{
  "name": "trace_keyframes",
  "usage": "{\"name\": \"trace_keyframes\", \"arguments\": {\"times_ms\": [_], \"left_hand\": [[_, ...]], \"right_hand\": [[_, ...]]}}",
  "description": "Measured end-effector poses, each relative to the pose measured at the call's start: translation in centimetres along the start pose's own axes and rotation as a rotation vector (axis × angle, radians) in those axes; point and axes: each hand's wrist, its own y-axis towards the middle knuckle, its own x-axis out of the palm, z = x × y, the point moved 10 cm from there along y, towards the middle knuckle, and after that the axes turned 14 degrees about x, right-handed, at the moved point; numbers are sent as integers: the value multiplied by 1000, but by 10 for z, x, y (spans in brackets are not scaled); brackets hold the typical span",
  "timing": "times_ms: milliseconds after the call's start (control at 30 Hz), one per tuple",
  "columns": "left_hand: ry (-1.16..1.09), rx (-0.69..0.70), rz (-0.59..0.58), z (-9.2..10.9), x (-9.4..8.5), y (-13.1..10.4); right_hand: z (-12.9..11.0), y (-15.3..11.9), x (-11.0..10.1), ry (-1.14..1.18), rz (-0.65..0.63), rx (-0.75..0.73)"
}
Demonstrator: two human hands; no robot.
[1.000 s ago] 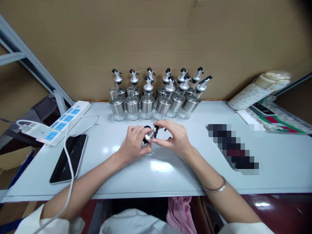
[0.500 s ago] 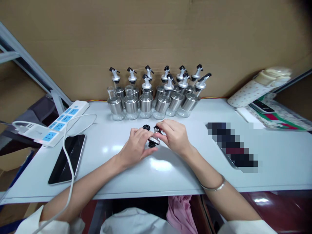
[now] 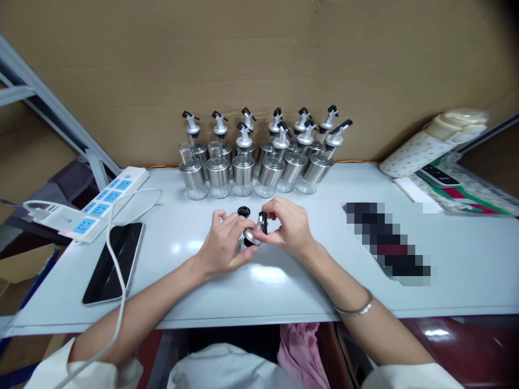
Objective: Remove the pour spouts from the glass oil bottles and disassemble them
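Observation:
Between my two hands is a silver and black pour spout (image 3: 253,235), held above the table and tilted. My left hand (image 3: 225,243) is closed around the spout's round base from the left. With thumb and fingers, my right hand (image 3: 288,226) pinches the black flip lid at the top of the spout. Just beyond my left fingertips lies a small round black piece (image 3: 244,211). Two glass bottles with steel sleeves, the front left bottle (image 3: 193,175) and its neighbour bottle (image 3: 218,175), have bare necks. The other bottles behind my hands carry spouts, such as this bottle (image 3: 243,174).
On the left of the white table (image 3: 170,292) are a white power strip (image 3: 103,202), a dark tablet (image 3: 113,262) and a loose white cable (image 3: 111,243). At right lie a blurred-out dark object (image 3: 385,240) and a leaning spotted flask (image 3: 421,146). Cardboard (image 3: 259,59) stands behind.
The spout has turned between my hands, so its black lid now stands more upright and its base tips the other way. My right fingers have shifted slightly along the lid.

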Motion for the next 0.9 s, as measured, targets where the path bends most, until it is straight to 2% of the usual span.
{"name": "trace_keyframes", "arguments": {"times_ms": [133,300,367,433,533,600,667,733,833,900], "left_hand": [[47,7,-28,0,5,0],[8,-21,-60,2,11,1],[-2,-31,-54,3,10,2],[15,5,-77,7,12,4],[39,103,-139,13,17,4],[28,103,-142,9,17,1],[16,44,-111,-3,14,-3],[19,-39,-69,-16,9,-9],[0,-176,-20,-36,7,-19],[-28,-256,-8,-46,10,-24]], "right_hand": [[-4,-2,8,-87,-67,-44],[-12,-5,10,-206,-66,-174],[-11,-6,13,-200,-110,-165],[-2,-4,11,-97,-122,-37],[23,-2,-6,130,11,261],[32,-2,-15,155,87,350],[40,2,-19,73,86,388],[62,6,-16,-54,16,512],[102,-1,4,-281,-265,697],[120,-12,16,-399,-446,750]]}}
